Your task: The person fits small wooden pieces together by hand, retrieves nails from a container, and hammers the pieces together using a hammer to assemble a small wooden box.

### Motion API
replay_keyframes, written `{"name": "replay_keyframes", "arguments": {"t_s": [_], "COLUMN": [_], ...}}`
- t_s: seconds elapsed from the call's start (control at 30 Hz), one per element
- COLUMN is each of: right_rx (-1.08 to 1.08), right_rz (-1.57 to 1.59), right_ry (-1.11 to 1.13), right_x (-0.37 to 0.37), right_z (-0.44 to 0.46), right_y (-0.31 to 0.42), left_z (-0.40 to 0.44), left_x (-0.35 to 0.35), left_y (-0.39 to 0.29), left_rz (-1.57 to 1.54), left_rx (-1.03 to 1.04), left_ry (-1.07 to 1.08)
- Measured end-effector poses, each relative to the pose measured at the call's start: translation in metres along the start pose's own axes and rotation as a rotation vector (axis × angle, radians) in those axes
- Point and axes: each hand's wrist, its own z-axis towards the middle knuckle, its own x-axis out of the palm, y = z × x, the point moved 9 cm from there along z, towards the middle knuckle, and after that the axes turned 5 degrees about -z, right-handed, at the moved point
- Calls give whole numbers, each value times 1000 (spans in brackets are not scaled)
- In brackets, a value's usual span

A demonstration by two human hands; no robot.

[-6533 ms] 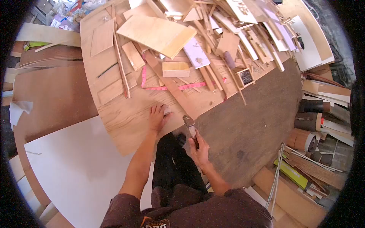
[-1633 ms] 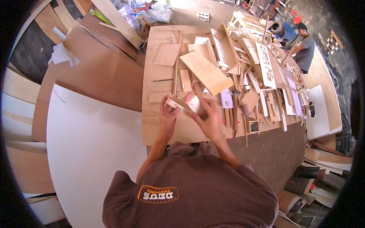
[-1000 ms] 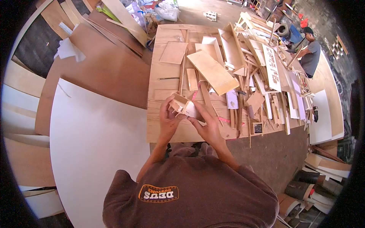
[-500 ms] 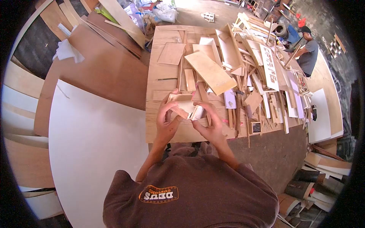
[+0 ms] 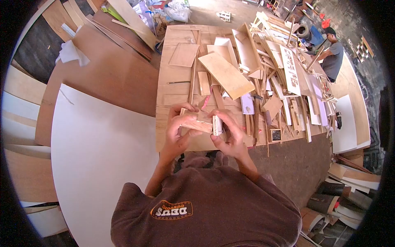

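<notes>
At centre frame, over the tabletop [image 5: 163, 117], the left hand [image 5: 176, 133] pinches a wooden strip [image 5: 198, 125] and the right hand [image 5: 231, 138] a pale-edged piece [image 5: 216, 125], seemingly partly assembled, their near corner apparently not yet fixed.

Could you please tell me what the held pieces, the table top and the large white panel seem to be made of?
Held pieces: wood, perhaps plywood, apparently unpainted, judging by the pale tan, streaked edge.

Table top: probably plywood, seemingly bare, as its tan surface looks faintly grained.

White panel: possibly laminate or painted board, since its face looks smooth and mostly uniform white.
</notes>
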Motion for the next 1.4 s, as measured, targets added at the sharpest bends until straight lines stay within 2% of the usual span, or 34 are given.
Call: {"name": "replay_keyframes", "arguments": {"t_s": [0.17, 0.57, 0.7, 0.9, 0.97, 1.13, 1.4], "right_rx": [-1, -65, -71, -19, -11, -96, -100], "right_rz": [-26, 192, 155, 153, 145, 126, 198], "right_ry": [-11, -129, -107, -84, -80, -73, -82], "right_x": [0, 8, 3, 3, 3, 4, 5], "right_z": [-6, -2, -1, -1, -2, -4, -8], "right_y": [1, -4, -2, 0, -1, 2, 2], "left_z": [0, 4, 2, 3, 3, 1, -4], "left_x": [6, 6, 10, 12, 14, 14, 14], "left_y": [-18, -28, -26, -23, -26, -25, -27], "left_rz": [84, 162, 115, 214, 136, 188, 178], "left_rx": [119, 170, 157, 99, 117, 110, 95], "left_ry": [23, 70, 81, 84, 92, 108, 121]}}
